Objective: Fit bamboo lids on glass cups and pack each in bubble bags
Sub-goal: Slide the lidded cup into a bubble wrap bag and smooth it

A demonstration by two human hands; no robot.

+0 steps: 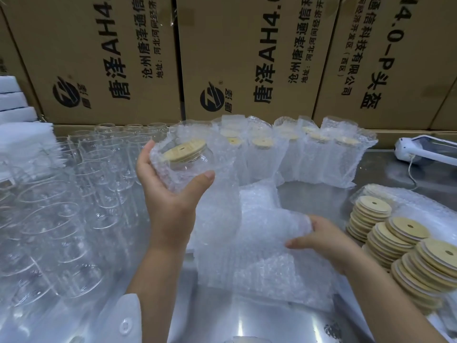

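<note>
Steel, brushed and reflective, forms the table (247, 320) that fills the near view, with a white buttoned sleeve (126, 323) at its front edge. On it lie loose bubble bags (259, 263) in a rumpled pile. The right hand (324, 236) grips a fold of them, thumb underneath and fingers curled over the top, partly hidden by the plastic. Just right of the pile lean stacks of bamboo lids (400, 248), each round with a small hole.

Above the pile, the left hand (170, 194) holds a glass cup (190, 164) already inside a bubble bag (217, 206), fingers wrapped round the far side and thumb clamped on the near side. The cup is off the table and tilted, its long axis leaning off upright, with the bamboo lid (184, 150) at the upper end and the bag's slack hanging below.

Empty glass cups (74, 194) stand crowded on the left. Further back stands a row of packed cups (309, 149), upright, lids on top. A white device (425, 149) with a cord lies at the far right, and white foam pieces (14, 100) sit far left.

Cardboard boxes (99, 58) wall off the back. Their black print runs sideways: a round logo, "唐泽AH4.0", "沧州唐泽通信科技有限公司", an address line beginning "地址:河北河间", and "AH4.0-P头盔".
</note>
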